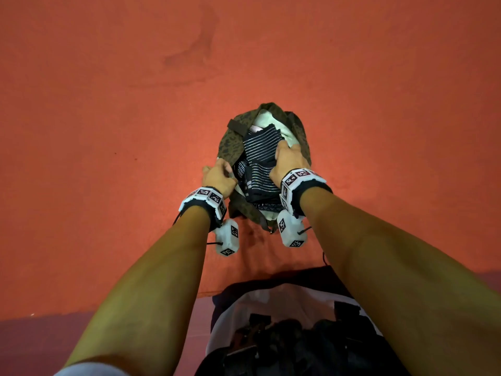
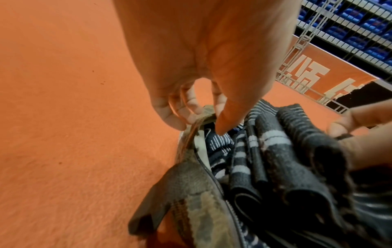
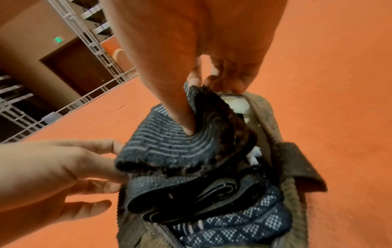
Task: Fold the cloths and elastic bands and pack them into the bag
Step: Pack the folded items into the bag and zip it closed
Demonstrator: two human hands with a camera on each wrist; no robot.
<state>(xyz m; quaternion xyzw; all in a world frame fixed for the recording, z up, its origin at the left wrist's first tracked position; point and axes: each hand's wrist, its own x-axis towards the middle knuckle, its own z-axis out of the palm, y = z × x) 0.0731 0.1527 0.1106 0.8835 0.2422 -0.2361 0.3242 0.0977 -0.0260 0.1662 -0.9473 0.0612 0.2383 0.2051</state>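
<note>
Since nothing's left on the floor, we're nearly done: left hand (image 1: 218, 177) pinches the bag (image 1: 229, 147) rim, right hand (image 1: 286, 160) grips the striped band (image 1: 260, 147) mid-frame.

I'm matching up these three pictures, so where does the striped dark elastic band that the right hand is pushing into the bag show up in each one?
Head: striped band at centre, in the bag's mouth.
Left wrist: striped band right of centre.
Right wrist: striped band at centre, under the thumb.
Shared landmark: the camouflage bag.
</note>
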